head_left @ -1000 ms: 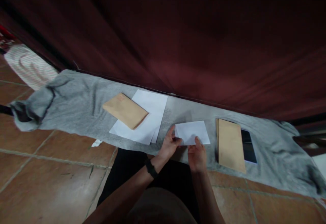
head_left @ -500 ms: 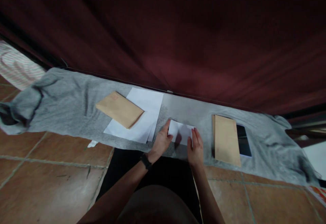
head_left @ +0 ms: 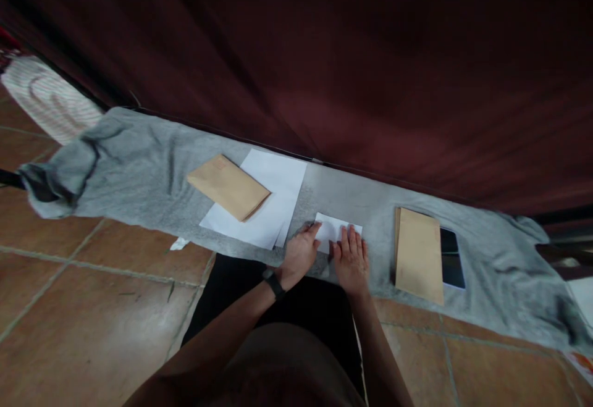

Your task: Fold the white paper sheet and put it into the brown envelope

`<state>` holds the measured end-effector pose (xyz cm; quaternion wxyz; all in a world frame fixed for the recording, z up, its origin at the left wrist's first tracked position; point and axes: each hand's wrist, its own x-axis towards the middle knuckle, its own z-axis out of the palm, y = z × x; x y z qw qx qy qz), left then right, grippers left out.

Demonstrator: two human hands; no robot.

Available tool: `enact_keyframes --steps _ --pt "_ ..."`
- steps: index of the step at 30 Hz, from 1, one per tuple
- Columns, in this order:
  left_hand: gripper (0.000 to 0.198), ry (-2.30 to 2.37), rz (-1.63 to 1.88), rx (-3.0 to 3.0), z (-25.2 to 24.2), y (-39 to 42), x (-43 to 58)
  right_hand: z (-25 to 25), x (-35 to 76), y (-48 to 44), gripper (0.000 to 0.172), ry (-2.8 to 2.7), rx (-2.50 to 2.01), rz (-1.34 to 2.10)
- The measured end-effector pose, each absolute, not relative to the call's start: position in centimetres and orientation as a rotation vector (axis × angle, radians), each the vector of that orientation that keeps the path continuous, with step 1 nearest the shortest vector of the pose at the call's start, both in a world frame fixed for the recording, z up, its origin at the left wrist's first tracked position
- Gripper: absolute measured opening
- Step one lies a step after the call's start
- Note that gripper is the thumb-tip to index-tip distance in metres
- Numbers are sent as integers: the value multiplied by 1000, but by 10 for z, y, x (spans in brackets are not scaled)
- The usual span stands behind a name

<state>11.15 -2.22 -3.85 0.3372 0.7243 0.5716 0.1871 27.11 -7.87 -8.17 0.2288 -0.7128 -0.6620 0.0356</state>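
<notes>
A small folded sheet of white paper [head_left: 328, 224] lies in front of me on the grey cloth [head_left: 356, 191]. My left hand [head_left: 300, 252], with a dark watch on its wrist, is at the paper's left edge, its fingers bent and its thumb and forefinger closed on that edge. Flat across the right part of the paper lies my right hand [head_left: 351, 262], fingers stretched out and pressing on it. To the left, larger white sheets [head_left: 278, 178] sit partly beneath a stack of brown envelopes [head_left: 229, 186].
On the right, more brown envelopes [head_left: 419, 255] partly cover a dark phone-like device [head_left: 451, 259]. A dark red curtain [head_left: 324, 73] hangs behind the cloth. Striped fabric [head_left: 50, 98] is at far left. A white scrap [head_left: 179, 244] shows by the front edge, above the tiled floor [head_left: 115, 314].
My right hand has moved from the paper's right edge onto its top, fingers now flat. The left hand stays at the left edge. The whole view has shifted slightly.
</notes>
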Motion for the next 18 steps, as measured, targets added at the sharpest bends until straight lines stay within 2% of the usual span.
enact_keyframes --steps 8,14,18 --pt "48 1624 273 2158 -33 -35 115 -86 290 -85 59 -1779 -2026 76" --pt "51 1676 246 2309 -32 -45 120 -89 301 -89 59 -1752 -2037 74" --pt "46 1630 194 2510 -33 -49 118 -90 305 -90 60 -1760 -2033 70"
